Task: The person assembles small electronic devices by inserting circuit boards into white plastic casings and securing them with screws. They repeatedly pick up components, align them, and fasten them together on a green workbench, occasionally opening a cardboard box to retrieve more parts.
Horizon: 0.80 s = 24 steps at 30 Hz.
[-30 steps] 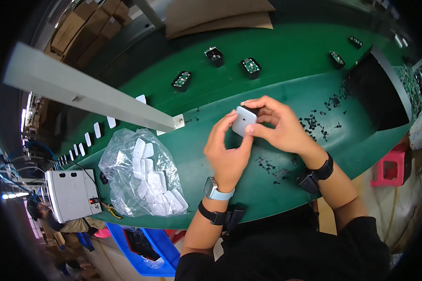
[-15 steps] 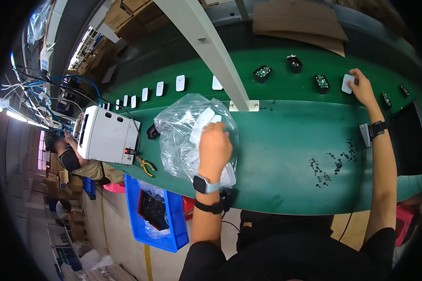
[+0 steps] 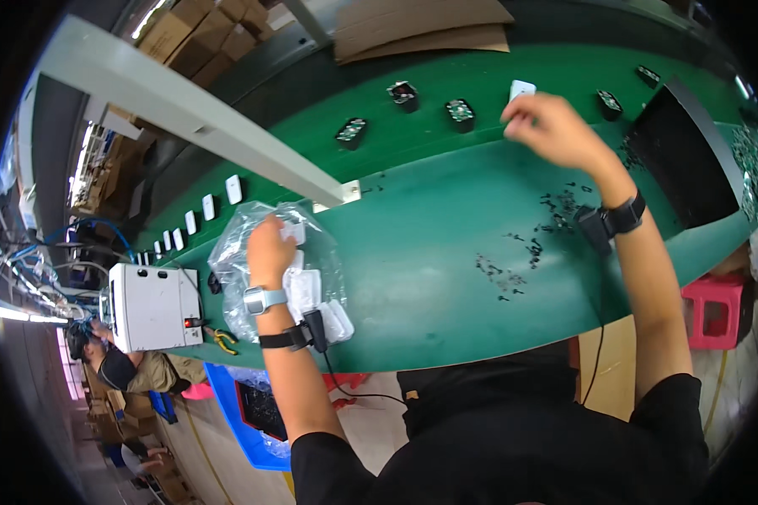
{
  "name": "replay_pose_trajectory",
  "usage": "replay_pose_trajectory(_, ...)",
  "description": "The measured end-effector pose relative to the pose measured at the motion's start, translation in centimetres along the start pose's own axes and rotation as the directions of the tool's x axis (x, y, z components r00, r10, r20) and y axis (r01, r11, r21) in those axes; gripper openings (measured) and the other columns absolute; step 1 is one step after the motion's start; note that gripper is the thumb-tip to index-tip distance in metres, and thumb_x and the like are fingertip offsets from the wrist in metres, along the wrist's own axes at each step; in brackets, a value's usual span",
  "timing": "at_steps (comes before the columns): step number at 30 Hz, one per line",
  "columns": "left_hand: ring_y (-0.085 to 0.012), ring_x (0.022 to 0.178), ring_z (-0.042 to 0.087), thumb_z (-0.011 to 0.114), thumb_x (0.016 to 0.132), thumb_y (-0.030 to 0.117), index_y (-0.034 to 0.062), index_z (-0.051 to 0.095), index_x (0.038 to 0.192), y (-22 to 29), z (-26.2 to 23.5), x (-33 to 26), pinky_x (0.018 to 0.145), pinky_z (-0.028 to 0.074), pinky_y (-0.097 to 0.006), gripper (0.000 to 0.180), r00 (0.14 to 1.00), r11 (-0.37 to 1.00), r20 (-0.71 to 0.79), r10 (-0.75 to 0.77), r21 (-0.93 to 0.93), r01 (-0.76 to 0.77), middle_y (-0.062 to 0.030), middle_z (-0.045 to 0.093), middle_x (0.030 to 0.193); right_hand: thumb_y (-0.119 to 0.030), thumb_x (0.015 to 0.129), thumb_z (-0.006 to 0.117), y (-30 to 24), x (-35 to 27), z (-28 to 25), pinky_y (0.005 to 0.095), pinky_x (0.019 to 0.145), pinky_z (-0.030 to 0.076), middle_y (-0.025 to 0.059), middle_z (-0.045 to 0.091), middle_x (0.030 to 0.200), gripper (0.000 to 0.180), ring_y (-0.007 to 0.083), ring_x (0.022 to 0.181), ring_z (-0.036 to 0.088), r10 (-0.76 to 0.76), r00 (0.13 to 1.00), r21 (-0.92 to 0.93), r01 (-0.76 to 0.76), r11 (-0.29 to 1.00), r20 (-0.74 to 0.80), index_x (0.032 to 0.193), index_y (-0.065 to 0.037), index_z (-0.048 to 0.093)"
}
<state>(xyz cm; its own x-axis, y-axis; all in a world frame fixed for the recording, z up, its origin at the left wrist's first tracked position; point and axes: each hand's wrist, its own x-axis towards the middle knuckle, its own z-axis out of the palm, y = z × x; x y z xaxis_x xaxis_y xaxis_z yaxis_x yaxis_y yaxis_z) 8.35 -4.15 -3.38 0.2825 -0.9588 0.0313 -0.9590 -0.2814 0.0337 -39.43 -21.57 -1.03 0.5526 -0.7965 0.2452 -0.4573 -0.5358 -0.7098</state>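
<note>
A long green belt runs across the view, with a grey beam slanting above it. At the belt's right end lies a black tray, just beyond the right wrist. A white box with a red light stands left of the left hand, next to yellow-handled pliers.

The left hand is sunk in a clear plastic bag of white covers, its fingers curled around one white piece at the bag's top; the other covers lie just below the wrist.

The right hand is stretched to the belt's far side, its fingers loosely bent and holding nothing. A white cover lies on the belt right at its fingertips; whether they touch it cannot be told. Dark small parts sit in a row just left of that hand, and black specks are scattered below its wrist.
</note>
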Motion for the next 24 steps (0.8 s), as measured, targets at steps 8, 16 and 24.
replay_pose_trajectory(8, -0.0378, 0.092, 0.066, 0.063, 0.078, 0.001, 0.0027, 0.063, 0.094, 7.3, -3.7, -5.2, 0.079, 0.052, -0.046, 0.016, 0.943, 0.997, -0.325, -0.07, -0.054, 0.055, -0.0213, 0.07, 0.094, -0.005, 0.076, 0.067, -2.7, -5.4, 3.3, 0.0342, 0.063, 0.052, 0.0104, 0.067, 0.075, 0.006, 0.0232, 0.066, 0.065, -0.035, 0.862, 0.007, 0.037, 0.999, 0.506, 0.078, 0.001, 0.068)
replay_pose_trajectory(16, -0.0251, 0.11, 0.058, 0.065, 0.079, -0.009, 0.0053, 0.064, 0.083, 20.0, -0.8, -5.0, 0.098, 0.046, -0.04, 0.015, 0.879, 0.381, -0.46, 0.128, -0.795, -0.471, -0.0164, 0.048, 0.134, -0.009, 0.071, 0.069, -2.2, -6.8, 4.2, 0.041, 0.06, 0.05, 0.0131, 0.065, 0.069, 0.011, 0.0318, 0.064, 0.063, -0.044, 0.889, -0.106, 0.104, 0.989, 0.457, 0.07, 0.0, 0.064)
replay_pose_trajectory(24, -0.0153, 0.102, 0.062, 0.055, 0.086, -0.016, -0.0008, 0.058, 0.102, 23.6, 4.1, -1.9, 0.089, 0.047, -0.025, 0.022, 0.955, -0.167, -0.065, 0.288, -0.986, -0.017, -0.0099, 0.061, 0.116, -0.006, 0.077, 0.069, -2.5, -5.6, 3.1, 0.0412, 0.066, 0.051, 0.0117, 0.065, 0.077, 0.006, 0.0309, 0.077, 0.063, -0.202, 0.949, -0.027, 0.214, 0.976, 0.243, 0.077, -0.002, 0.065)
